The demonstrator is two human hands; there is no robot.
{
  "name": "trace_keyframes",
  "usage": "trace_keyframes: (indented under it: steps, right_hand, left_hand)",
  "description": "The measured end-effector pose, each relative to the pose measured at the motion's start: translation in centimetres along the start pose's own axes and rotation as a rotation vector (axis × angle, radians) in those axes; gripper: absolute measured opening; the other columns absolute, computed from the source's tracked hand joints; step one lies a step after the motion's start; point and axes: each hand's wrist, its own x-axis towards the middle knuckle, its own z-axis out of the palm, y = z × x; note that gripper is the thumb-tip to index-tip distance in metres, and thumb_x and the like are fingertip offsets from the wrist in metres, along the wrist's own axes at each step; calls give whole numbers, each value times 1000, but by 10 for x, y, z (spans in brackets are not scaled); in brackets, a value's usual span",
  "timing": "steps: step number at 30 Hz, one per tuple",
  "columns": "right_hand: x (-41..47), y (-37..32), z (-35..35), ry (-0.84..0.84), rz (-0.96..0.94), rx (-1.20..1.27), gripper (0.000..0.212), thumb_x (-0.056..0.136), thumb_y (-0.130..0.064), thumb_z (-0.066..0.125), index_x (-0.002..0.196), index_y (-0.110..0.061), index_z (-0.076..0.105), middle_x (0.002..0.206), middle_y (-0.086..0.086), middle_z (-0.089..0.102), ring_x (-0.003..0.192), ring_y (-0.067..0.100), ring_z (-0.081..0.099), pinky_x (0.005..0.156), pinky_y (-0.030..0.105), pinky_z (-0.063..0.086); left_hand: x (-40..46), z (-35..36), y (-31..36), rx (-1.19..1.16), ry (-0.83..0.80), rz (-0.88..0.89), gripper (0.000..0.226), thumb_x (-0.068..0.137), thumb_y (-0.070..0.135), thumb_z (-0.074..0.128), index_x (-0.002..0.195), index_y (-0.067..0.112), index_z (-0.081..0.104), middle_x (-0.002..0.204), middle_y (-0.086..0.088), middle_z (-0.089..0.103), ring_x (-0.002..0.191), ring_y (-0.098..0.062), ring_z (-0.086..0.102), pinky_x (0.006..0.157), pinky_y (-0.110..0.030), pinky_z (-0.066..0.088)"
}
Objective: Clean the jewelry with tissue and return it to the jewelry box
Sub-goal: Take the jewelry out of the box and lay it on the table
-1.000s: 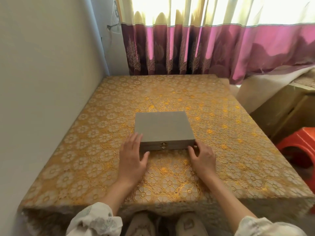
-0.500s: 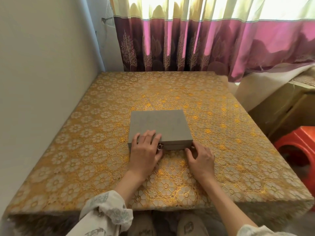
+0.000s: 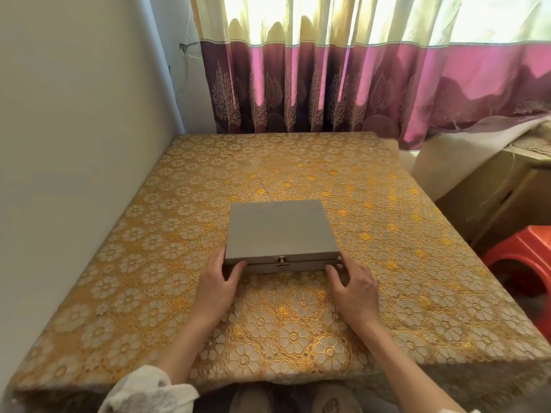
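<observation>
Head cam shows both hands parked at the near corners of the box. The left hand (image 3: pixel 215 286) has its fingers running up the left side wall and the thumb touching the front face, a loose bracket on the corner and not a real squeeze. The right hand (image 3: pixel 354 289) mirrors that at the right corner, thumb at the front, fingers alongside, relaxed and holding nothing else.

The jewelry box (image 3: pixel 280 234) is a flat grey case, lid down, sitting around the middle of the table (image 3: pixel 387 308) on the gold floral cloth. A little brass clasp (image 3: pixel 281 260) sits dead centre on the front edge, between the two thumbs, and looks latched, though it's too small to be sure.

Looks like the opening step, so nothing's been cleaned yet. No jewelry or tissue in sight; presumably the pieces are inside. Best bet: keep one hand pinning the base so it doesn't skate on that slick-looking cloth, flip the clasp with a thumb, then lift the lid slowly so nothing small jumps out. A red stool (image 3: pixel 524 257) sits off to the right.
</observation>
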Motion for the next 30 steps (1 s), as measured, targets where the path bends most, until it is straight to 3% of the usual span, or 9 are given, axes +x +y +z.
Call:
trace_keyframes:
  steps: [5,9,14,19,21,23,24,27,30]
  right_hand:
    - [2,1,2,8,-14,39,39,89,-30,55,128,-25,52,106,-6,62,97,10,48,87,30,30]
    - [2,-2,2,27,-3,144,39,91,-27,53,130,-21,50,120,-1,60,105,11,50,96,45,40]
    - [18,-28,-8,34,-52,376,29,93,-23,51,122,-25,50,112,-10,54,107,13,52,92,42,48]
    - [50,-49,-7,46,-68,490,27,91,-24,52,117,-24,45,118,0,55,108,18,55,93,36,48]
    - [67,-56,-6,89,-86,499,26,91,-22,52,115,-26,43,120,2,52,108,15,53,92,31,46]
    - [84,-62,-4,128,-120,508,25,92,-17,52,114,-25,43,119,0,52,110,12,51,95,32,46]
    - [94,-65,-2,138,-134,516,26,92,-14,52,114,-24,43,116,-3,52,111,12,51,96,33,46]
    - [122,-75,4,142,-153,547,28,92,-11,51,115,-24,43,110,-16,52,110,6,52,96,33,45]
    - [147,-79,10,155,-147,556,30,92,-12,50,121,-18,46,110,-10,54,104,1,53,90,31,49]
  left_hand:
    - [6,-12,0,25,-18,65,55,90,35,50,140,14,38,134,-1,52,119,-13,48,96,-24,40]
    - [7,-19,8,20,1,75,57,88,41,48,138,14,42,128,-1,56,107,-10,54,84,-20,46]
    - [20,-33,31,-50,102,92,49,86,39,52,124,7,56,103,8,60,84,-3,56,65,-2,44]
    - [53,-46,51,-118,176,103,49,82,49,49,108,10,65,88,8,66,80,0,60,64,-4,43]
    - [66,-47,55,-119,205,116,50,86,48,46,110,8,65,90,-10,69,77,-16,63,60,-18,47]
    - [78,-47,59,-124,231,112,43,93,39,43,111,7,65,92,-17,67,80,-31,60,67,-35,47]
    - [85,-46,60,-127,234,115,40,95,36,41,113,8,64,92,-14,67,78,-26,59,69,-32,48]
    - [110,-43,60,-134,201,113,35,97,31,40,122,13,57,110,4,60,89,3,54,74,-5,43]
    - [134,-39,63,-171,160,89,31,98,26,41,125,19,53,112,6,53,94,1,50,76,-10,43]
